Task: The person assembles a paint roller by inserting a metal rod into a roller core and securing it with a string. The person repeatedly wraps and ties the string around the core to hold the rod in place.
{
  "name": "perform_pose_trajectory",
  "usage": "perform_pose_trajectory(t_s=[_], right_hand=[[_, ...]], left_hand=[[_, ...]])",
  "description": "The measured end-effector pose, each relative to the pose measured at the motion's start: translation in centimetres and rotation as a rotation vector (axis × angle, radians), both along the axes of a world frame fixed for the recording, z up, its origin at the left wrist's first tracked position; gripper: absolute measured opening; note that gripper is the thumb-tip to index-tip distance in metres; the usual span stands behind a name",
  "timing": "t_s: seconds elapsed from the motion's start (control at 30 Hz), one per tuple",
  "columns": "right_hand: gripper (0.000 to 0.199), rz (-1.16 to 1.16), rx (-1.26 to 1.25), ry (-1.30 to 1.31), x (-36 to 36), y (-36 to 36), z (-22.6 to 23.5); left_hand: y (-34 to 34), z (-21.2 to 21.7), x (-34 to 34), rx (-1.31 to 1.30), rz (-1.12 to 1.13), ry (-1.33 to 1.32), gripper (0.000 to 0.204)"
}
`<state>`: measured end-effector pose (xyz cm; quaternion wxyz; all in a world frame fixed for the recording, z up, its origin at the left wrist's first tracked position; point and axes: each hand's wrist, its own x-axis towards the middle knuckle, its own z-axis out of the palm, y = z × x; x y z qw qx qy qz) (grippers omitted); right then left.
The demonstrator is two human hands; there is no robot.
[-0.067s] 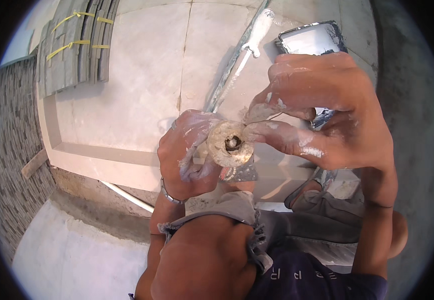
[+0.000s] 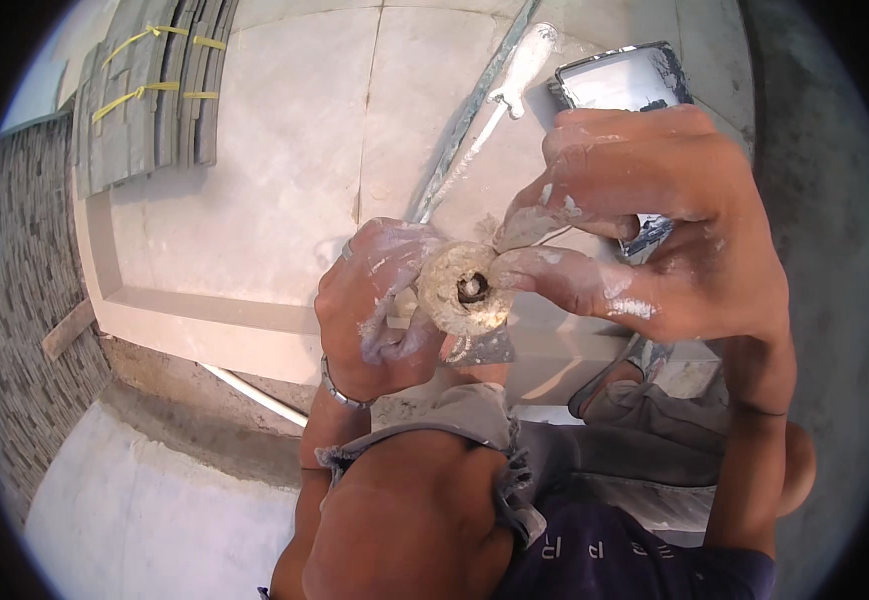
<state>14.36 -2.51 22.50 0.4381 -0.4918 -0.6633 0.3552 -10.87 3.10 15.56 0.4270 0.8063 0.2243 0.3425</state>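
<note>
The left hand [image 2: 379,305] curls its fingers around a round, plaster-caked disc [image 2: 462,290] with a dark centre hole, held above the pale tiled floor [image 2: 284,150]. The right hand [image 2: 654,230] pinches the disc's right edge between thumb and forefinger. A white-handled tool [image 2: 519,65] lies beyond the disc, beside a metal tray [image 2: 619,75].

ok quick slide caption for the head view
Left hand and right hand, both plaster-smeared, grip a round crusted disc above pale floor tiles.
</note>
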Motion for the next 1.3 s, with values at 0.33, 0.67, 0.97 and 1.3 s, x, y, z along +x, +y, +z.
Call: perform_pose_trajectory(t_s=[0.33, 0.67, 0.97, 1.3], right_hand=[[0.028, -0.317, -0.662, -0.066, 0.1, -0.6, -2.6], [0.036, -0.849, -0.809, 0.601, -6.2, -4.2, -7.1], [0.025, -0.749, -0.674, 0.128, -3.4, -4.6, -8.9], [0.029, -0.56, -0.713, -0.172, 0.5, -3.1, -9.0]], left_hand=[[-0.4, -10.4, 5.8, -0.395, 0.009, -0.077, 0.036], [-3.0, -13.7, 7.6, -0.258, 0.221, -0.153, 0.032], [-3.2, -15.1, 8.5, -0.402, 0.157, -0.126, 0.039], [-2.3, -16.7, 9.5, -0.314, 0.17, -0.069, 0.04]])
